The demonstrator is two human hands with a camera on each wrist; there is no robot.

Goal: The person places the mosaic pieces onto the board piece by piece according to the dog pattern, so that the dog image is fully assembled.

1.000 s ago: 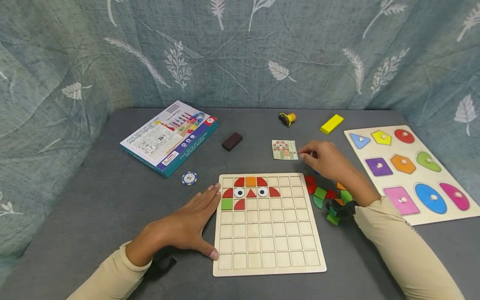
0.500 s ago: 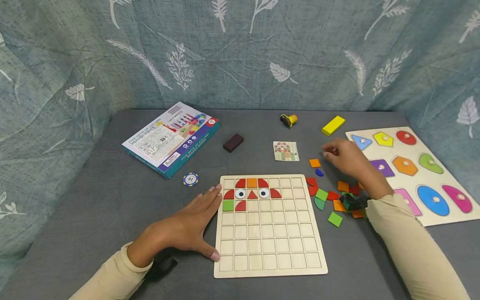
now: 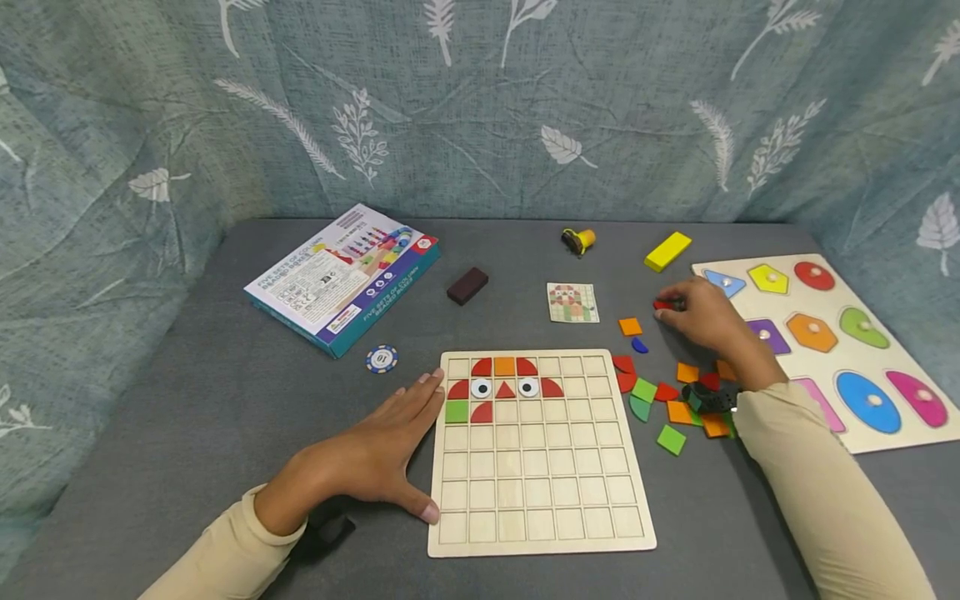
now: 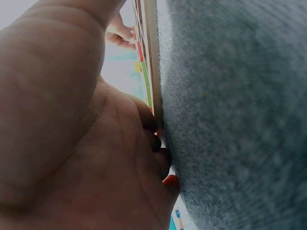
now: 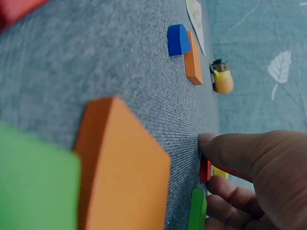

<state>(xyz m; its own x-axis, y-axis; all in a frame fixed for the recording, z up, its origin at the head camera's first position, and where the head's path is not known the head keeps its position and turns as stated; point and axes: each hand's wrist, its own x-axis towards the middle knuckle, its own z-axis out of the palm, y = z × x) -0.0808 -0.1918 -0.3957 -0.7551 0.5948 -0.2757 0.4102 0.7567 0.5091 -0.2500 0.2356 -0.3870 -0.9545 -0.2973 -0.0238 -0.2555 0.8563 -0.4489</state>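
Note:
A wooden grid board [image 3: 540, 492] lies flat, with red, orange, green and eye tiles in its upper-left cells. Along its left edge my left hand [image 3: 375, 454] rests with fingers and thumb spread, touching the rim; in the left wrist view this hand [image 4: 110, 158] hides most of the board. Right of a small picture card [image 3: 573, 302], my right hand [image 3: 705, 317] pinches a red tile [image 5: 205, 168] between thumb and fingers at the table surface. A green tile [image 5: 196, 211] lies by those fingers in the right wrist view.
Several loose tiles [image 3: 678, 412] lie right of the board. An orange tile [image 3: 630, 327] and a blue piece [image 3: 639, 344] are nearer the card. A knobbed shape board [image 3: 862, 358] stands right; a box [image 3: 341, 279], poker chip [image 3: 382, 359] and dark block [image 3: 467, 286] sit left.
My right hand has moved right, away from the card's edge, uncovering the orange tile and blue piece, and now has a red tile in its fingers. My left hand stays at the board.

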